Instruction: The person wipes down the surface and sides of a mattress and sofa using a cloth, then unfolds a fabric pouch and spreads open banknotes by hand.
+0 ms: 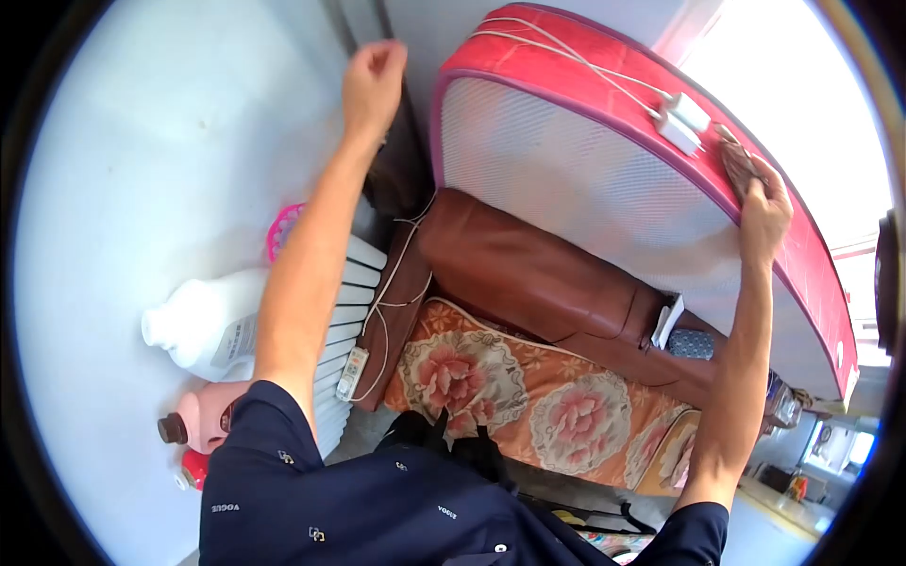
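Along the upper right, on the red band (595, 61) that tops the mesh panel (585, 156), your right hand (766, 222) has hold of a crumpled brown item (736, 168). Your fingertips and thumb pinch its lower end, so most of it reaches out past your fingers, up and left, toward the two white chargers (678, 132). Those lie on the band just beside the brown item, clear of your fingers, with their white cables (566, 47) trailing left.

Your left hand (373, 90) is raised well apart from the item, near the dark gap by the wall. Its fingers curl inward; whether they meet your thumb or close on anything, you cannot tell from this angle.

Below your arms lie the brown leather sofa (528, 269) and its floral cover (576, 415). Beside your left forearm stands a white jug (198, 325).
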`<state>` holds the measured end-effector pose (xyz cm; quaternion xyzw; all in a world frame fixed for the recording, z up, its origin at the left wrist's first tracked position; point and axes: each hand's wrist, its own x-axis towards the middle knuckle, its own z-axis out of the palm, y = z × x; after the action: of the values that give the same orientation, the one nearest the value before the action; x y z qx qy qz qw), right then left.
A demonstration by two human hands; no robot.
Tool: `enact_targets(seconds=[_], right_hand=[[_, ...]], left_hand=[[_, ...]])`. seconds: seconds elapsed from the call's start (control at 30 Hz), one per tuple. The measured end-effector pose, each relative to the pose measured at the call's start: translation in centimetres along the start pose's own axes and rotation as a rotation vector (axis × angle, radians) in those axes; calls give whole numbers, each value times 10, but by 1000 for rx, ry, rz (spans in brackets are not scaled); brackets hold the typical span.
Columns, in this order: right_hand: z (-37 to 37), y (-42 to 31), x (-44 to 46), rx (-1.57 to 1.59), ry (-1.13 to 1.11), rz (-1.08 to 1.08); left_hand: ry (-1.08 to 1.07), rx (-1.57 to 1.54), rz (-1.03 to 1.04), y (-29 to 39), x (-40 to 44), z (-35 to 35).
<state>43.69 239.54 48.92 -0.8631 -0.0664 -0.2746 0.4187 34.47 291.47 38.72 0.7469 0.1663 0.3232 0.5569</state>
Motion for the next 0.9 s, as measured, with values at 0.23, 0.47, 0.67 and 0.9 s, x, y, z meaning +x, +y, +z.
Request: enact_targets(seconds=[0.23, 0.47, 0.67, 0.9], right_hand=[[-3, 2, 3, -43, -60, 17], [-4, 4, 6, -64, -80, 28], [-5, 15, 12, 61, -118, 119], [-7, 21, 15, 113, -140, 180]], left_hand=[[-304, 184, -297, -144, -77, -9], [-725, 519, -303, -174, -54, 35], [-1035, 216, -162, -212, -36, 36], [-849, 153, -631, -233, -10, 38]])
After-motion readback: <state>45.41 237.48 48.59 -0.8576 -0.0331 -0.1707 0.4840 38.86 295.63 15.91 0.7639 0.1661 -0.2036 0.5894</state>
